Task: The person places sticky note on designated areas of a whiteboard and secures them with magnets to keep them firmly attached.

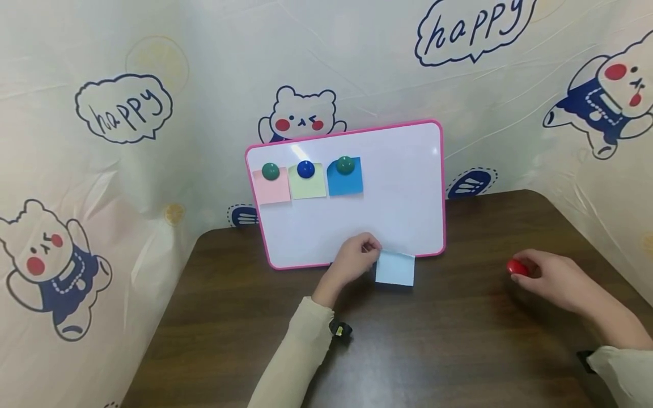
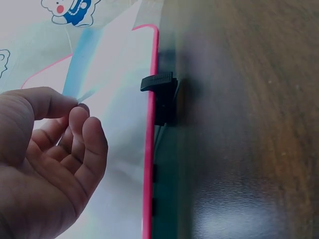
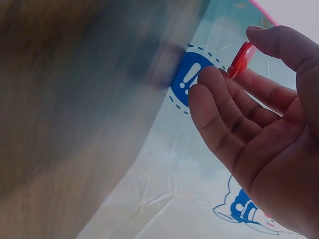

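Observation:
My left hand (image 1: 355,258) pinches a light blue sticky note (image 1: 395,268) by its upper left corner, in front of the whiteboard's (image 1: 398,215) lower edge. In the left wrist view the thumb and forefinger meet on the note (image 2: 82,62). Over the table's right side, my right hand (image 1: 553,277) holds a round red magnet (image 1: 517,267) between thumb and fingers; the right wrist view shows the magnet (image 3: 241,59) edge-on. Three notes hang along the board's upper left: a pink one (image 1: 272,191) and a darker blue one (image 1: 352,184) under green magnets, a pale green one (image 1: 308,187) under a blue magnet.
The pink-framed whiteboard leans upright at the back of the brown wooden table (image 1: 433,340). A black clip (image 2: 160,82) grips its lower frame. Behind it and at the sides hangs a patterned curtain (image 1: 204,85) with cartoon bears.

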Action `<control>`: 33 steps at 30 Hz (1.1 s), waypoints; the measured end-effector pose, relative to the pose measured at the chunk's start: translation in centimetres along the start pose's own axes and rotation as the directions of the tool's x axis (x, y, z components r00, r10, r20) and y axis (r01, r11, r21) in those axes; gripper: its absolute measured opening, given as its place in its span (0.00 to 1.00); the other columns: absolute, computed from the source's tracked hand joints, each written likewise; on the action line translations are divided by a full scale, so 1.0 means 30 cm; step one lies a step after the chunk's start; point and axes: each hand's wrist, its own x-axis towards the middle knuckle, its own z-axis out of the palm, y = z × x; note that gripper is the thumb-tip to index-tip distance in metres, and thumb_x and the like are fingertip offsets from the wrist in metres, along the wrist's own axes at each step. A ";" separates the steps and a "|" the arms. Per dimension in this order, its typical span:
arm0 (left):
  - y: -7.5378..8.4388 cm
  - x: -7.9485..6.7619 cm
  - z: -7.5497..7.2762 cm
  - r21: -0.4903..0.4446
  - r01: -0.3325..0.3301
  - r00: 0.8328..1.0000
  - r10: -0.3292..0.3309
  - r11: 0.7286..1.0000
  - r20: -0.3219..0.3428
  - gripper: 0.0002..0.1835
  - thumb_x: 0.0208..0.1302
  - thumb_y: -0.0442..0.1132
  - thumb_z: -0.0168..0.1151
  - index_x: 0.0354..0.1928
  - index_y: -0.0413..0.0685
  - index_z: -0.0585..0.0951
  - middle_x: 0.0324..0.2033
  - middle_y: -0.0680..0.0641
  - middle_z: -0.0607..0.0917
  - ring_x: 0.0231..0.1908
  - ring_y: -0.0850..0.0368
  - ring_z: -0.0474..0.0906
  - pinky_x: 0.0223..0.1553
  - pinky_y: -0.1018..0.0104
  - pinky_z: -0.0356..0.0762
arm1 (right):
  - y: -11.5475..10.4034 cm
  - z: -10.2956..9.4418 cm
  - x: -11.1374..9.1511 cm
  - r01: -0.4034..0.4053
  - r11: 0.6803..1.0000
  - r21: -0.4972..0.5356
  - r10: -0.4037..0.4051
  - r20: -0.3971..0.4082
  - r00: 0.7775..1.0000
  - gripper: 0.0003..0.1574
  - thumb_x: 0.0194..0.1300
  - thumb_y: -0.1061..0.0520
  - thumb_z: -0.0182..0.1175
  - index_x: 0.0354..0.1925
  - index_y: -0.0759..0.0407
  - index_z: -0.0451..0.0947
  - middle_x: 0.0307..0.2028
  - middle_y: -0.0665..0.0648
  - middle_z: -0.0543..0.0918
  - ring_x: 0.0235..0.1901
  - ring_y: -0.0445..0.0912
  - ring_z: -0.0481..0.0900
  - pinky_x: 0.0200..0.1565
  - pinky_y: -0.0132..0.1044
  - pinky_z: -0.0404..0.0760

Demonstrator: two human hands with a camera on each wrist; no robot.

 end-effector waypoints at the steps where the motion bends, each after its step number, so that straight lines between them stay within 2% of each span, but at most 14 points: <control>1: 0.002 0.000 -0.003 -0.006 -0.005 1.000 0.005 1.000 -0.010 0.03 0.72 0.38 0.59 0.41 0.50 0.81 0.34 0.50 0.80 0.31 0.53 0.78 0.33 0.63 0.81 | -0.004 -0.001 0.002 0.004 1.000 0.000 -0.004 -0.001 1.000 0.30 0.61 0.55 0.71 0.53 0.73 0.75 0.38 0.62 0.83 0.36 0.55 0.79 0.36 0.50 0.82; 8: 0.005 0.005 -0.018 -0.043 -0.016 0.997 0.013 0.999 -0.077 0.04 0.71 0.36 0.57 0.42 0.49 0.81 0.33 0.49 0.80 0.31 0.52 0.79 0.33 0.62 0.82 | -0.029 -0.007 0.011 0.014 1.000 0.006 -0.014 -0.010 1.000 0.30 0.61 0.55 0.72 0.53 0.73 0.75 0.39 0.63 0.83 0.38 0.56 0.79 0.37 0.52 0.83; 17: 0.016 0.004 -0.028 -0.067 0.013 0.992 -0.022 0.998 -0.127 0.04 0.71 0.36 0.57 0.41 0.47 0.81 0.32 0.48 0.79 0.27 0.52 0.77 0.30 0.62 0.81 | -0.056 -0.015 0.025 0.031 0.999 0.007 -0.031 -0.018 0.999 0.29 0.61 0.55 0.72 0.53 0.72 0.75 0.38 0.60 0.83 0.37 0.55 0.79 0.37 0.50 0.83; 25: 0.025 0.006 -0.039 -0.106 0.049 0.983 -0.067 0.993 -0.172 0.04 0.71 0.38 0.58 0.42 0.47 0.81 0.35 0.47 0.79 0.31 0.51 0.77 0.32 0.63 0.82 | -0.086 -0.017 0.046 0.062 0.998 -0.001 -0.062 -0.029 0.998 0.27 0.61 0.55 0.72 0.52 0.70 0.77 0.37 0.58 0.83 0.37 0.53 0.79 0.37 0.48 0.82; 33: 0.038 0.017 -0.049 -0.115 0.070 0.972 -0.093 0.991 -0.215 0.05 0.73 0.41 0.58 0.43 0.49 0.80 0.35 0.47 0.80 0.31 0.49 0.79 0.34 0.62 0.82 | -0.122 -0.026 0.071 0.088 0.996 -0.002 -0.088 -0.047 0.995 0.27 0.61 0.54 0.72 0.52 0.68 0.77 0.37 0.57 0.83 0.37 0.51 0.79 0.37 0.45 0.82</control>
